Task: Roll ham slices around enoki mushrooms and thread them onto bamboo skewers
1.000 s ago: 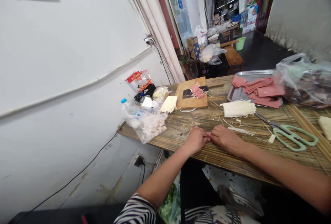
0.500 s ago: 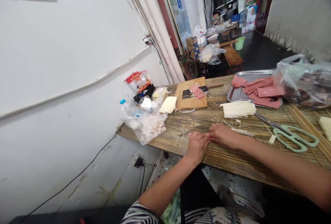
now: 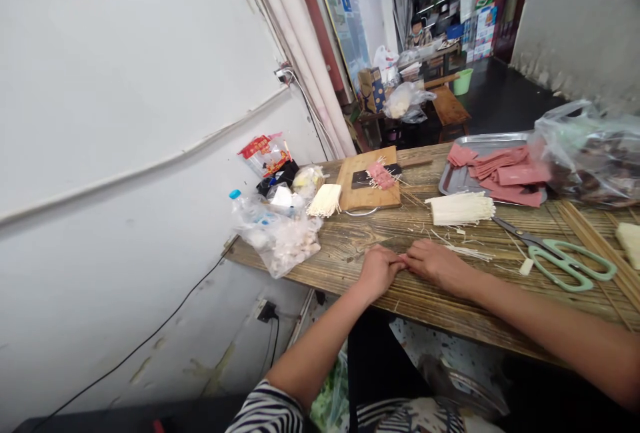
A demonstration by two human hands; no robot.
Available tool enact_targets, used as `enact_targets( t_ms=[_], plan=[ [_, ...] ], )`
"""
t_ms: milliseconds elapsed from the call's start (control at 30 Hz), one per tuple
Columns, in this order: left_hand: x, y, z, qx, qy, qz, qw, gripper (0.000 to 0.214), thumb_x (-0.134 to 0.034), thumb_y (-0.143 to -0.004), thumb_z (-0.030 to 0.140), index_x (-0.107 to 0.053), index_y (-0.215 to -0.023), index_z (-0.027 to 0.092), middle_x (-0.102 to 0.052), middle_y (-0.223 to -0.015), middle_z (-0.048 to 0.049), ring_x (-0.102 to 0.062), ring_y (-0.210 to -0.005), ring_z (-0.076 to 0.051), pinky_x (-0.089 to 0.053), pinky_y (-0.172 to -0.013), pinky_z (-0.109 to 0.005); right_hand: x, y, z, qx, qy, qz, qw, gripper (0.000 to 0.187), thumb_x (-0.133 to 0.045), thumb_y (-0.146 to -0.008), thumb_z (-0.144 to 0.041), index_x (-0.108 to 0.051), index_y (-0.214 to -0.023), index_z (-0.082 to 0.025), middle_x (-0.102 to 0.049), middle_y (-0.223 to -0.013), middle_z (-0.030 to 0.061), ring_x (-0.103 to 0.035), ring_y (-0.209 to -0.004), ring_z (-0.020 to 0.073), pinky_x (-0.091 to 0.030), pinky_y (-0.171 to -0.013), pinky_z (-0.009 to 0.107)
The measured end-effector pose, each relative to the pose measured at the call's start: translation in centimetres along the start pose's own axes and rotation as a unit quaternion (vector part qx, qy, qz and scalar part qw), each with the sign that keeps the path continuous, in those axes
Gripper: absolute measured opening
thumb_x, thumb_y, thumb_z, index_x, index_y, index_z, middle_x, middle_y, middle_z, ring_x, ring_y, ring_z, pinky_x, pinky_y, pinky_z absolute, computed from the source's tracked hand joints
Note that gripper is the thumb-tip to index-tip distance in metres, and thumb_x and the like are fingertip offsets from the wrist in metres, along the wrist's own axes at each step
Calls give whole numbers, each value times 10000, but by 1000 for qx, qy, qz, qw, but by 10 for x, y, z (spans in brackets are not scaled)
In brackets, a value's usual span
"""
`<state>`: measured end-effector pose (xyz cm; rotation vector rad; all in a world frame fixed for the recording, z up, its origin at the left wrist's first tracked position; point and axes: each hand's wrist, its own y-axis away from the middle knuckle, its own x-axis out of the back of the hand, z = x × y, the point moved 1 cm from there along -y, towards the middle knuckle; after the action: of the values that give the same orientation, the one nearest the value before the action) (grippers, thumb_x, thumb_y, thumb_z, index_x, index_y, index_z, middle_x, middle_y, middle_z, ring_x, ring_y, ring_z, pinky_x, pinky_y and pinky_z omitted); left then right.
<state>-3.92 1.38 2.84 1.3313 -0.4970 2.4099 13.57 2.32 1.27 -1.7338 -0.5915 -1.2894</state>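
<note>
"Two bare hands meet over a wooden table (image 3: 345,256), close to its near edge. What are they doing with their fingers?"

"Both are closed on one small pink piece (image 3: 403,260). The left hand (image 3: 376,273) has its fingers bent and pinched at one end; the right hand (image 3: 433,263) curls over the other. The fingers hide most of the piece, so I can't tell its full shape."

"And around them?"

"Just beyond the right hand, thin white strands (image 3: 467,253) lie loose on the wood. Behind those is a trimmed white mushroom bundle (image 3: 463,209), lying on its side. To its right, scissors (image 3: 534,242) with pale green handles rest on the table."

"Anything farther back?"

"A metal tray (image 3: 447,187) holds flat pink slices (image 3: 523,175), overlapping in a loose pile. A bulging clear bag (image 3: 595,153) sits against its right side."

"What about the left?"

"A wooden board (image 3: 350,196), with a dark-bladed knife (image 3: 417,163) lying across it. Pink rolls (image 3: 381,176) sit over the blade, white strands poking out of their ends. Next to the board is a second mushroom bundle (image 3: 326,199), and nearer, a clear plastic bag (image 3: 287,243) at the table's left end."

"Anyone else here?"

"One person (image 3: 420,38), masked, at a table across the room, near a green bucket (image 3: 463,82)."
</note>
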Motion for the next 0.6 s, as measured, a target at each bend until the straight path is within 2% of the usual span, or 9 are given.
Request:
enact_targets(
  t_ms=[133, 233, 333, 400, 500, 600],
  plan=[
    [1, 3, 4, 5, -13, 5, 1000, 139, -630, -864, 221, -765, -827, 218, -757, -864, -20, -647, -827, -170, -435, -847, -314, 0, -7, 2, -3, -10, -24, 1000, 463, -281, -999, -274, -680, -794, -159, -606, -758, 82, -457, -742, 178, -313, -684, 330],
    [-4, 13, 10, 5, -75, 69, 995, 154, -605, -888, 257, -749, -904, 207, -740, -900, -42, -606, -888, -200, -418, -831, -354, 2, -15, 10, -13, -61, -53, 997, 446, -342, -980, -311, -676, -719, -174, -615, -733, 70, -479, -716, 167, -325, -672, 308],
    [-13, 22, 12, -29, -120, 133, 983, 166, -602, -892, 268, -722, -977, 191, -727, -956, -62, -581, -913, -212, -403, -815, -370, 4, -21, 17, -20, -113, -85, 990, 382, -425, -946, -318, -681, -701, -175, -632, -729, 63, -514, -708, 159, -351, -683, 284],
    [-19, 25, 10, -53, -134, 153, 978, 155, -595, -899, 263, -720, -961, 198, -731, -952, -57, -581, -891, -205, -389, -800, -370, 6, -24, 20, -23, -132, -102, 986, 352, -460, -927, -317, -691, -705, -170, -641, -729, 65, -536, -713, 160, -367, -695, 276],
    [-22, 22, 7, -59, -137, 157, 976, 184, -555, -925, 258, -729, -895, 209, -742, -906, -40, -581, -840, -189, -365, -778, -367, 9, -26, 21, -32, -144, -118, 982, 321, -486, -909, -296, -705, -718, -162, -651, -746, 75, -567, -742, 171, -389, -725, 276],
    [-17, 17, 7, -40, -119, 138, 982, 214, -556, -926, 284, -738, -837, 218, -748, -883, -32, -579, -811, -183, -348, -775, -368, 14, -29, 21, -47, -152, -132, 978, 282, -504, -896, -271, -724, -760, -159, -663, -779, 82, -588, -782, 181, -403, -749, 276]
  ],
)
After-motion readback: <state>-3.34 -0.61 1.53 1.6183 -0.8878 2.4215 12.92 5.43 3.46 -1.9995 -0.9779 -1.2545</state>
